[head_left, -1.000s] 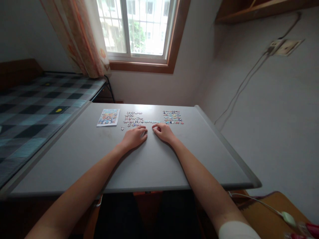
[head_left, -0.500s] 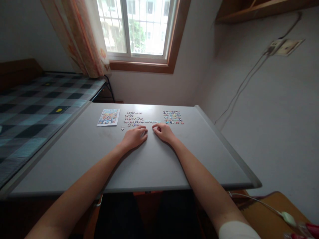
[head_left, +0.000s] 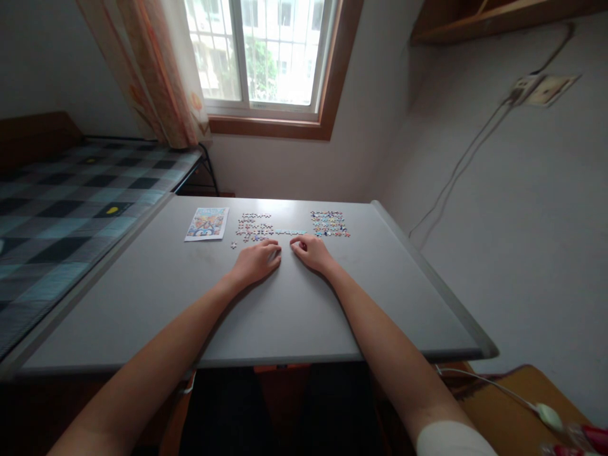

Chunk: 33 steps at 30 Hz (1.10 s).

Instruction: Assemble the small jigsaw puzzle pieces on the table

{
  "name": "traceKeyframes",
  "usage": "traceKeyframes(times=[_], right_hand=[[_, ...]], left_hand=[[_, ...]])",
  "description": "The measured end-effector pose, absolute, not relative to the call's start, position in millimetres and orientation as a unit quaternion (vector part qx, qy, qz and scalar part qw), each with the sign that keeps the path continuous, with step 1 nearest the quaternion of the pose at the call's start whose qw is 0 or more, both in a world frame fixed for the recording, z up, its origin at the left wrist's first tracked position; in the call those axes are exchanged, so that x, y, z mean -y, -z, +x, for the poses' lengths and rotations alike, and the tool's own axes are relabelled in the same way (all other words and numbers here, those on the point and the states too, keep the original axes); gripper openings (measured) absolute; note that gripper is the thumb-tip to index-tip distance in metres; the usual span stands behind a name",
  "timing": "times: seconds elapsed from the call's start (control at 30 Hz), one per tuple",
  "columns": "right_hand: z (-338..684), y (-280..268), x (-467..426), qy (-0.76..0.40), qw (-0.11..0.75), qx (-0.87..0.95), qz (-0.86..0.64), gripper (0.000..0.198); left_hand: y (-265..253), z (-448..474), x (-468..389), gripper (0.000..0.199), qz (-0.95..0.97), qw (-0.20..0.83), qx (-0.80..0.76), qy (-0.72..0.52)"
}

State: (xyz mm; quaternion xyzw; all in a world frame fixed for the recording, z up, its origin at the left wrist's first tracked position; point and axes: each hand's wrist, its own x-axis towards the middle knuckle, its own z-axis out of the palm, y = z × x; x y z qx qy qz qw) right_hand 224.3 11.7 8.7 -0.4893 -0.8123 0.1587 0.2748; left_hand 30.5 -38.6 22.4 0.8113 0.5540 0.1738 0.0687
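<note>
My left hand (head_left: 258,259) rests on the grey table (head_left: 285,310), its fingers loosely bent and a gap between thumb and forefinger. Nothing shows in it. Just to the right lies my right hand (head_left: 311,251), also loosely curled, with thumb and forefinger apart and no piece visible between them. Beyond the left hand are rows of loose jigsaw pieces (head_left: 255,227). A joined strip of pale blue pieces (head_left: 291,232) lies past the space between the hands. More jigsaw pieces (head_left: 330,223) sit in rows beyond the right hand. A single piece (head_left: 234,245) lies apart on the left.
A colourful picture sheet (head_left: 207,224) lies at the table's back left. The bed (head_left: 95,183) stands along the left side, and a window (head_left: 280,57) is behind the table. On the right wall a cable (head_left: 456,168) hangs from a socket (head_left: 546,90).
</note>
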Motion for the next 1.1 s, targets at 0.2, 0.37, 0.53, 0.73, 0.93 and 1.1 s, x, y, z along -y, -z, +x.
traceKeyframes(times=[0.2,0.37,0.53,0.73,0.93,1.1], right_hand=[[224.4,-8.7,-11.8,-0.158,0.277,0.812,-0.489,0.019],[224.5,-8.9,-11.7,-0.157,0.275,0.812,-0.489,0.019],[224.5,-8.7,-11.9,-0.156,0.274,0.813,-0.489,0.019],[224.6,-7.1,-13.1,-0.154,0.280,0.813,-0.487,0.019],[224.5,-7.7,-12.2,-0.158,0.280,0.812,-0.488,0.019],[224.4,-8.6,-11.5,-0.161,0.282,0.811,-0.487,0.018]], left_hand=[[-20.8,30.1,37.6,0.035,0.813,0.062,-0.552,-0.174],[-19.9,29.6,37.0,0.035,0.814,0.060,-0.551,-0.173],[-20.8,29.7,37.5,0.035,0.815,0.062,-0.550,-0.173],[-20.7,29.9,37.3,0.035,0.815,0.057,-0.551,-0.168],[-17.8,28.5,35.8,0.035,0.820,0.047,-0.544,-0.173],[-17.1,29.1,35.9,0.034,0.817,0.048,-0.548,-0.176]])
